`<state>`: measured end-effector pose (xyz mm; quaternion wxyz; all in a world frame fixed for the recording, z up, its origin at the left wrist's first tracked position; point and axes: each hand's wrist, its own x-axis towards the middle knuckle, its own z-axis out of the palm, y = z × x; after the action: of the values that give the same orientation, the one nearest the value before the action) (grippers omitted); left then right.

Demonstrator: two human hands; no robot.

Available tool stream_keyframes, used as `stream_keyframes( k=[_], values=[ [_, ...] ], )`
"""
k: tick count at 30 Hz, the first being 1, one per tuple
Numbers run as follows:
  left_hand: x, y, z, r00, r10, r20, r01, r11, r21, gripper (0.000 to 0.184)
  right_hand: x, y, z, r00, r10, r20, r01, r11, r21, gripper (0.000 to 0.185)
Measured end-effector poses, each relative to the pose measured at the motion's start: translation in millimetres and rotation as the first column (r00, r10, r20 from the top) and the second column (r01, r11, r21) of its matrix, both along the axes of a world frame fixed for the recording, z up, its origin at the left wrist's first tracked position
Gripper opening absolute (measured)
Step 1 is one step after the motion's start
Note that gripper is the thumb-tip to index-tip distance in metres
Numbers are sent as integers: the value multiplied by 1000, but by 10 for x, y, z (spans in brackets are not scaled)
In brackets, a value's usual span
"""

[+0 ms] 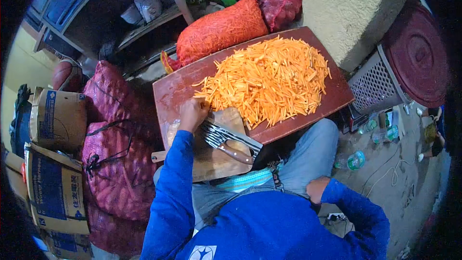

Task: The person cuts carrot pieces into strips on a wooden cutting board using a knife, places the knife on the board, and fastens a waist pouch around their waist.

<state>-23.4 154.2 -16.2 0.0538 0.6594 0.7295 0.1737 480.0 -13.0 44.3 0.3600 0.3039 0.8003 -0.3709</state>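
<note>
My left hand [193, 114] is closed, its knuckles up, at the upper left of a wooden cutting board [204, 161] and at the near edge of a heap of orange vegetable strips [269, 82]. Whatever its fingers hold, if anything, is hidden. Just right of it on the board lies a knife with a riveted wooden handle [236, 154], beside a black-and-white striped piece [214, 136]. The heap lies on a reddish-brown low table [178, 89]. My right hand [317, 189] rests as a fist against my right thigh, away from the table.
Behind the table lie a full orange mesh sack [221, 29] and a red mesh sack [281, 0]. Stuffed red sacks [118, 168] and cardboard boxes [55, 183] stack up on the left. To the right stand a lidded perforated basket [378, 86] and plastic bottles [356, 160].
</note>
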Motion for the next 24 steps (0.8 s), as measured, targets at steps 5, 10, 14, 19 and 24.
stream_keyframes(
  k=[5, 10, 14, 19, 24],
  values=[
    [-16, 54, 41, 996, -84, -43, 89, 988, 127, 28, -69, 77, 171, 999, -15, -29, 15, 1000, 8, 30],
    [-161, 11, 54, 998, -70, 8, 67, 981, 183, 25, 9, 61, -99, 996, 94, -13, -94, 995, -41, 33],
    [-212, -259, 147, 946, -4, 324, -71, 973, 219, 24, 31, 31, -178, 995, 104, 6, -103, 995, -14, 33],
    [22, -819, 361, 770, 36, 637, -148, 981, 124, 36, -107, 79, 62, 994, 58, 96, -51, 996, -73, 31],
    [116, -1480, 73, 642, 62, 764, -226, 968, 111, 38, -278, 211, 104, 999, 16, 29, -16, 1000, 22, 26]
  ],
)
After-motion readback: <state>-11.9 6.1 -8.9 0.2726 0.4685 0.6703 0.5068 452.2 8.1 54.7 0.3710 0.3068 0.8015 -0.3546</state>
